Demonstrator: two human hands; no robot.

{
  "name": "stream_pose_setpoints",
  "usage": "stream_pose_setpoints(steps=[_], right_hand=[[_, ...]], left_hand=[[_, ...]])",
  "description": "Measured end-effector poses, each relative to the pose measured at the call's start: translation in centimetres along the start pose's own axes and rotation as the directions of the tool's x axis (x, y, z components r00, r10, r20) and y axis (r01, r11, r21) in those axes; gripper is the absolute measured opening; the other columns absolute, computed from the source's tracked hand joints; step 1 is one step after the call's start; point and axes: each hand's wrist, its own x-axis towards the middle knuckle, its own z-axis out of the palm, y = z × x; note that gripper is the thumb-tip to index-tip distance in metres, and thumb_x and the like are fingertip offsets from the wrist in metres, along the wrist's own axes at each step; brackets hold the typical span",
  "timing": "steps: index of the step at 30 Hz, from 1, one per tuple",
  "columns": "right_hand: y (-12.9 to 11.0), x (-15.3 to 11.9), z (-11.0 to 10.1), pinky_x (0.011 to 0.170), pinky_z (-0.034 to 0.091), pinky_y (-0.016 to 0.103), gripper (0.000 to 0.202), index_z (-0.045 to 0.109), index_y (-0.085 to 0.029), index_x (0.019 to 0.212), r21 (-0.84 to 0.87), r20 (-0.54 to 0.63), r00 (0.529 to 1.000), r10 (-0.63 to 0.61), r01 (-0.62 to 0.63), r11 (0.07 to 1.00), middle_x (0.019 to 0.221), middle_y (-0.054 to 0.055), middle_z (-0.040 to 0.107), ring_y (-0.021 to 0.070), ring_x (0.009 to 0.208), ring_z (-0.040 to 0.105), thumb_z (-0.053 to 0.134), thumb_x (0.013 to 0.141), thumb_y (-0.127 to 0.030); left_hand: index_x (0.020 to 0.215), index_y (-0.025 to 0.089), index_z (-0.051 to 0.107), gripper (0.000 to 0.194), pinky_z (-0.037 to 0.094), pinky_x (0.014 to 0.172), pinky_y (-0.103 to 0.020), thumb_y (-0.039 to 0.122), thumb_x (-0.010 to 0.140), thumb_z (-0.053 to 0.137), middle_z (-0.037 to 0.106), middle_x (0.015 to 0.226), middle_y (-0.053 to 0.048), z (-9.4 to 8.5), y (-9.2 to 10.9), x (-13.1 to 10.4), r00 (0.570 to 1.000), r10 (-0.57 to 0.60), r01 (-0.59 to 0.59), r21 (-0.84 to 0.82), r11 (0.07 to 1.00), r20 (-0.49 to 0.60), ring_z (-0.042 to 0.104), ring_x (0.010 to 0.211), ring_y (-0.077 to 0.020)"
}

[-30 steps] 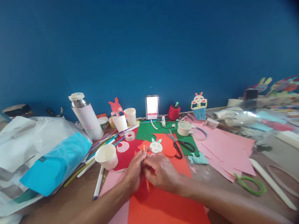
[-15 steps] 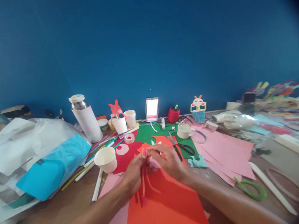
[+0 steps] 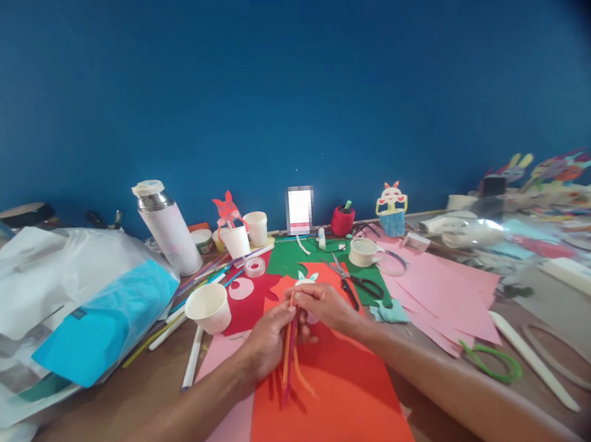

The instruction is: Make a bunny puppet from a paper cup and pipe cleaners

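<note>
Pinching at the top of a slim bundle of thin, flexible orange and magenta strips [image 3: 291, 363], left hand [image 3: 271, 334] has thumb and fingertips pressed together; right hand [image 3: 327, 307] closes thumb and finger on the same upper tips. Bundle hangs down toward the wearer, over a large orange-red paper sheet [image 3: 337, 405], with one orange strip splaying right of the rest.

Progress, as judged from the layout: strips gathered at the top, lower ends loose, no fastening visible, so handling looks partway. Just beyond the grip, a white paper rabbit face with mint-green ears [image 3: 306, 281] looks cut and coloured, with no join to the strips in sight. Left of the grip, a plain white paper cup [image 3: 210, 316] holds no figure. Farther beyond, two cup figures look assembled: a red paper figure in a white cup [image 3: 230, 228] left, a pale rabbit figure in a blue cup [image 3: 392, 208] right.

Hidden: most of the rabbit face, behind right hand; the strip tips, under the fingertips. Exact strip count unclear (they overlap), material too. Something pink shows by right hand's lower fingers, can't identify. White upright rectangle [image 3: 299, 209] against the wall is pixelated. Far-right clutter is smeared.
</note>
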Motion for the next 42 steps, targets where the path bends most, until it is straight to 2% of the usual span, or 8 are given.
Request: stream_pose_setpoints(steps=[6,12,18,22,30,34,39,42], right_hand=[[0.4,0.1,-0.2,0.039,0.036,0.018,0.024,0.062,-0.013,0.078,0.06,0.053,0.999,0.005,-0.008,0.998,0.046,-0.004,0.052,0.0086,0.04,0.052,0.049,0.078,-0.034],[0.9,0.0,-0.3,0.035,0.034,0.018,0.028,0.06,-0.011,0.07,0.119,0.079,0.996,0.033,-0.043,0.992,0.046,-0.004,0.051,0.007,0.034,0.047,0.052,0.076,-0.038],[0.8,-0.1,-0.6,0.036,0.028,0.018,0.03,0.061,-0.011,0.068,0.109,0.099,0.995,0.012,-0.023,0.994,0.037,-0.006,0.043,0.0067,0.034,0.044,0.052,0.078,-0.039],[0.9,-0.1,-0.6,0.038,0.027,0.019,0.03,0.061,-0.012,0.07,0.135,0.144,0.99,0.012,-0.031,0.99,0.038,-0.006,0.044,0.0068,0.033,0.042,0.05,0.079,-0.038],[0.7,-0.2,-0.8,0.046,0.027,0.02,0.029,0.059,-0.013,0.066,0.013,0.076,0.997,-0.031,0.03,0.999,0.048,-0.005,0.041,0.006,0.044,0.037,0.05,0.08,-0.037],[0.8,-0.1,-0.9,0.049,0.028,0.02,0.031,0.052,-0.014,0.062,0.015,0.084,0.996,-0.038,0.037,0.999,0.053,-0.004,0.043,0.0068,0.049,0.04,0.048,0.081,-0.038],[0.8,0.0,-1.0,0.048,0.028,0.021,0.038,0.043,-0.015,0.055,0.013,0.082,0.995,-0.05,0.049,0.999,0.05,-0.003,0.044,0.0071,0.046,0.038,0.043,0.082,-0.042],[0.8,0.1,-1.0,0.049,0.029,0.021,0.034,0.049,-0.014,0.059,-0.018,0.043,0.998,-0.043,0.044,0.999,0.052,-0.003,0.045,0.0071,0.048,0.039,0.048,0.08,-0.041]], left_hand=[[0.078,0.012,0.06,0.014,0.048,0.064,-0.033,0.023,0.078,0.05,0.058,0.073,-0.006,-0.2,0.0,-0.1,0.998,-0.026,0.026,0.0,1.0,0.053,0.057,0.062,-0.015],[0.075,0.009,0.063,0.023,0.047,0.064,-0.028,0.03,0.076,0.056,0.061,0.073,-0.011,-0.3,-0.2,0.0,0.997,-0.006,-0.005,0.137,0.991,0.083,0.058,0.063,-0.0156],[0.084,0.011,0.063,0.026,0.048,0.065,-0.032,0.031,0.081,0.047,0.063,0.086,-0.013,-0.6,-0.3,-0.2,0.994,-0.038,0.025,0.129,0.991,0.101,0.06,0.069,-0.0174],[0.078,0.009,0.063,0.029,0.046,0.06,-0.026,0.032,0.082,0.044,0.064,0.075,-0.013,-0.8,-0.5,-0.1,0.992,-0.03,0.006,0.195,0.981,0.123,0.06,0.058,-0.0147],[0.083,0.011,0.058,0.025,0.046,0.058,-0.028,0.034,0.081,0.048,0.066,0.073,-0.012,-1.1,-0.9,0.2,0.994,-0.043,0.024,0.19,0.981,0.1,0.061,0.055,-0.0152],[0.079,0.011,0.056,0.023,0.046,0.051,-0.024,0.032,0.081,0.048,0.064,0.067,-0.007,-1.3,-0.8,0.3,0.995,-0.027,0.01,0.173,0.985,0.094,0.058,0.047,-0.0117],[0.082,0.012,0.054,0.022,0.045,0.05,-0.024,0.032,0.083,0.044,0.063,0.065,-0.005,-1.5,-0.8,0.5,0.995,-0.006,-0.012,0.185,0.983,0.098,0.057,0.046,-0.0112],[0.08,0.011,0.053,0.023,0.045,0.05,-0.023,0.031,0.083,0.043,0.063,0.065,-0.006,-1.4,-0.8,0.4,0.997,0.002,-0.019,0.21,0.977,0.082,0.058,0.047,-0.0122]])
